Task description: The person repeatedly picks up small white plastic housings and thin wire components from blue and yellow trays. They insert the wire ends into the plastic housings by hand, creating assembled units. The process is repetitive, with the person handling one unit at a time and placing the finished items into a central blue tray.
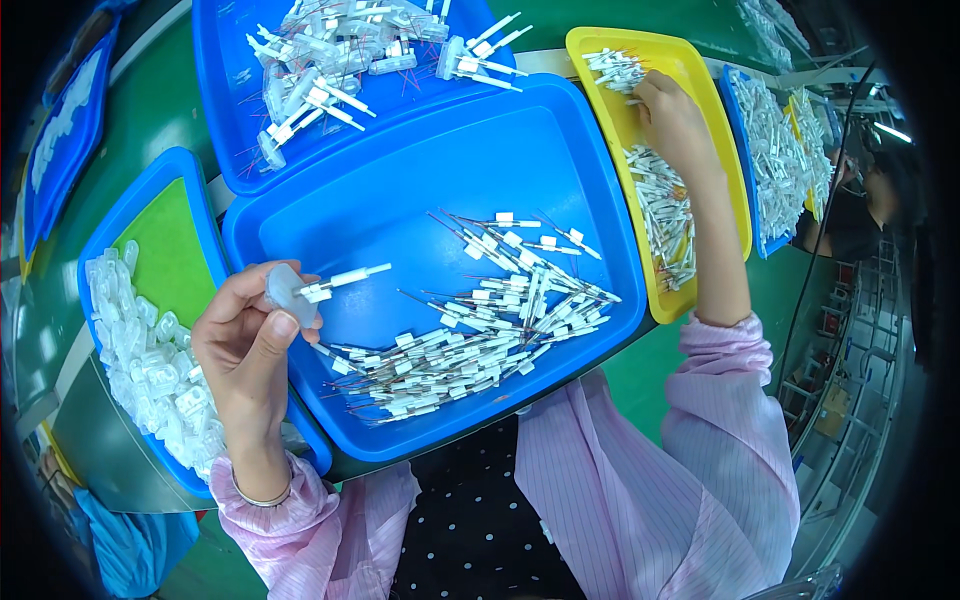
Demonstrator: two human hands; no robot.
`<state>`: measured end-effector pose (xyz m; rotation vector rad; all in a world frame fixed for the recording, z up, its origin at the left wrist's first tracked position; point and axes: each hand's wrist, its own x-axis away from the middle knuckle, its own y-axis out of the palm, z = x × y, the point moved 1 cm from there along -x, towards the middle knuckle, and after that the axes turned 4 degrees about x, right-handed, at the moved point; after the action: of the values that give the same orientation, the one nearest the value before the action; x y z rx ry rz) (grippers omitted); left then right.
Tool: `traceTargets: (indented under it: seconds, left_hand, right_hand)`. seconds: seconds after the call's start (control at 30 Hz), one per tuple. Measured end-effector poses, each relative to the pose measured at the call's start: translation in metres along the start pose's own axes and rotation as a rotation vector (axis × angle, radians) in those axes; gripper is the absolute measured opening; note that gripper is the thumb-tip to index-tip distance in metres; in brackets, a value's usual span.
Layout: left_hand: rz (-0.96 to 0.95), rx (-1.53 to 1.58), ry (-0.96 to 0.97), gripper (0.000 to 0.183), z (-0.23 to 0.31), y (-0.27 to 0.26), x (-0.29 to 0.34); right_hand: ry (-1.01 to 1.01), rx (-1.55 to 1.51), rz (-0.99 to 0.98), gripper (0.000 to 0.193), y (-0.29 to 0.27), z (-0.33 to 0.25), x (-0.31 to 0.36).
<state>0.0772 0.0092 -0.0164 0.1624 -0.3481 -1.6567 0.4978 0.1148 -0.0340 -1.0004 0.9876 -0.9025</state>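
Above the left side of the middle blue tray (400, 190), my left hand (248, 350) pinches a translucent plastic housing (285, 290). A thin white rod with a small white block (345, 279) sticks out of that housing toward the right. My right hand (675, 125) reaches into the yellow tray (622, 118), its bent fingers closed at the edge of the far pile of small white wired parts (612, 68). What those fingertips hold, if anything, is hidden. Many white rods with thin wires (470, 350) lie in the near half of the middle tray.
At the left stands a blue tray with a green bottom (165, 255), heaped with clear housings (150, 365). The far blue tray (225, 100) bears housings fitted with several rods (330, 45). Right of the yellow tray is another blue tray of pale parts (775, 150).
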Motion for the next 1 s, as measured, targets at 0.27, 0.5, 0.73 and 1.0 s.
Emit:
traceTargets:
  seconds: [0.27,0.5,0.73,1.0]
  left_hand:
    - [-0.045,0.163,-0.053,0.032,-0.002,0.004,-0.002]
    - [-0.143,0.525,-0.144,0.041,-0.007,0.000,-0.004]
    - [-0.159,0.559,-0.155,0.042,-0.006,0.002,-0.002]
    - [-0.188,0.585,-0.143,0.041,-0.003,0.000,-0.001]
  right_hand:
    - [0.028,-0.365,0.144,0.013,-0.050,-0.038,-0.011]
    - [-0.195,-1.534,0.195,0.011,-0.106,-0.173,0.007]
    - [-0.129,-1.556,0.229,0.017,-0.107,-0.211,0.007]
    - [-0.280,-1.240,0.379,0.015,-0.114,-0.214,0.006]
